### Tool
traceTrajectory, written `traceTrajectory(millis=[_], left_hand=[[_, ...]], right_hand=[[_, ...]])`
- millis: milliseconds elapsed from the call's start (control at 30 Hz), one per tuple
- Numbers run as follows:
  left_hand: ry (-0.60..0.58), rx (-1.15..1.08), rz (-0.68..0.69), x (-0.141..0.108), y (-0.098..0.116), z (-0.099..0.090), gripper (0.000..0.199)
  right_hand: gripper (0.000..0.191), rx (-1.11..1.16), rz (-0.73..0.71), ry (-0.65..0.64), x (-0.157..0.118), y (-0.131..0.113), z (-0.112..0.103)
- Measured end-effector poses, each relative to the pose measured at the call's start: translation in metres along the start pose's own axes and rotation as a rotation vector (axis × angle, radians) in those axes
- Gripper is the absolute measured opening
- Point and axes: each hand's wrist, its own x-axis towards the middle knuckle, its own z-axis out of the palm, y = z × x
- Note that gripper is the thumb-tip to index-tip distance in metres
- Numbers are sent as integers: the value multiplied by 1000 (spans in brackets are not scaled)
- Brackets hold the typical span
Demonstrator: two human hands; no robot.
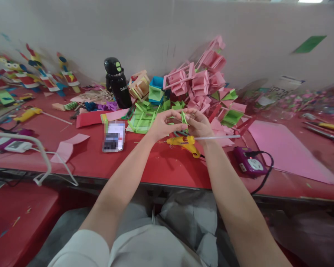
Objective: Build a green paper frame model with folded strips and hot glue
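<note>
Over the red table, my left hand (166,125) and my right hand (198,125) meet around a small bundle of folded green paper strips (184,118). The fingers of both hands are closed on it, and they partly hide its shape. Just below my hands lies a yellow hot glue gun (185,141) with a clear glue stick (218,137) poking out of its back. Behind my left hand is a pile of green paper pieces (143,116). Folded pink paper shapes (199,83) are heaped behind my right hand.
A black bottle (119,87) stands at the back, with a phone (113,136) nearer me. On the right are a purple power socket (249,163) with a cord and a pink sheet (288,150). Another glue gun (28,114) and paper figures (44,76) are on the left.
</note>
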Motion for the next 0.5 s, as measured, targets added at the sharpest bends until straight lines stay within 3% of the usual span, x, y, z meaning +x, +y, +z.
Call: traceTrajectory(millis=[200, 367, 500], left_hand=[[86, 27, 19, -3, 4, 2, 41], [230, 29, -22, -6, 5, -11, 45], [222, 184, -5, -11, 9, -25, 54]], right_hand=[[52, -27, 21, 85, 0, 3, 4], [32, -347, 41, 164, -6, -5, -18], [16, -673, 135, -20, -24, -24, -45]])
